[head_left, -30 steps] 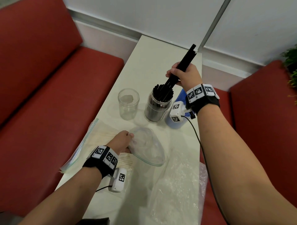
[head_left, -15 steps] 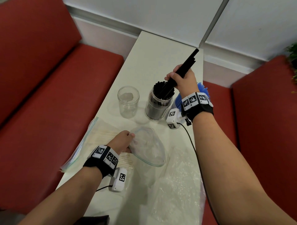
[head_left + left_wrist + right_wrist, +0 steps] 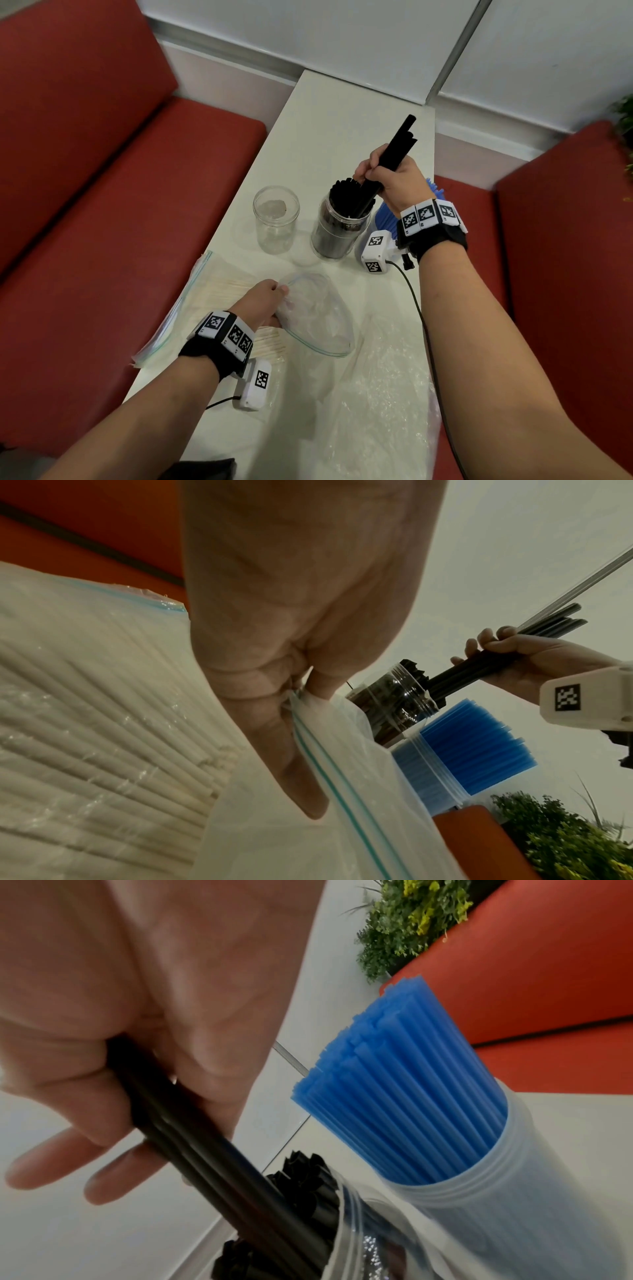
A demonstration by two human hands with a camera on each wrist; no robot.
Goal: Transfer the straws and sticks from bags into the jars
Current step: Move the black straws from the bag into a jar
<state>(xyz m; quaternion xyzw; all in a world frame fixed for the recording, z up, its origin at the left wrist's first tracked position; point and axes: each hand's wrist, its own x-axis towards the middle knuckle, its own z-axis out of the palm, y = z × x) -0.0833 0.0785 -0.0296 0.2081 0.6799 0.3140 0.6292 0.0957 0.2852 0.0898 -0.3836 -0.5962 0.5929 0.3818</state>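
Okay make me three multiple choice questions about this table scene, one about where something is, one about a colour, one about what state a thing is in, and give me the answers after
1. Where does the empty clear jar stand?
A. Left of the jar of black straws
B. On the red bench
C. Inside the zip bag

2. What colour are the straws in the jar beside the black ones?
A. Green
B. Blue
C. White

3. What is the left hand doing?
A. Lying flat and open on the table
B. Holding black straws
C. Pinching the rim of the clear zip bag

Answers: 1 A, since the head view shows it on the table to that jar's left. 2 B, as the right wrist view shows a blue bundle. 3 C, since the left wrist view shows fingers closed on the bag's edge, while the right hand grips the black straws.
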